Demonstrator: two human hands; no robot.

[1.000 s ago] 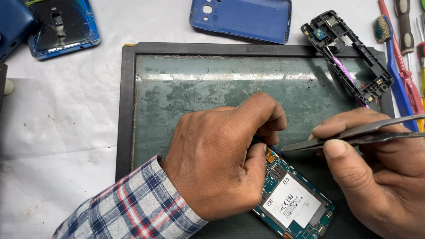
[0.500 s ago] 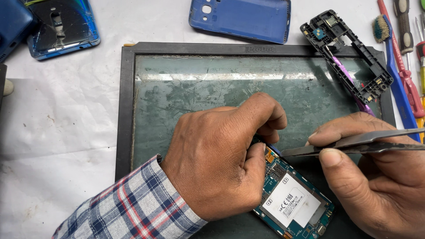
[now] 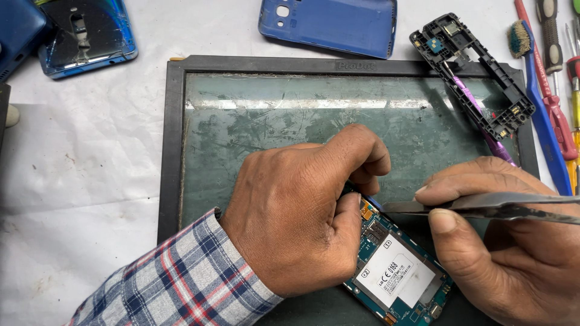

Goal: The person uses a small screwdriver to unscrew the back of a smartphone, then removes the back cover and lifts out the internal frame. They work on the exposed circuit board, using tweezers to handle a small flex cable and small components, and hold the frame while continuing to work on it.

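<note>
At the near edge of the scratched glass work plate [image 3: 254,121], the left hand [image 3: 296,211] curls over the top end of a teal phone circuit board [image 3: 396,271], fingers closed on it to pin it flat. The right hand [image 3: 507,241] pinches steel tweezers [image 3: 483,208] narrowly, tips at the board's upper corner. Steady downward pressure and a shallow tweezer angle seem wise here. A black phone mid-frame [image 3: 474,75] lies far right.
</note>
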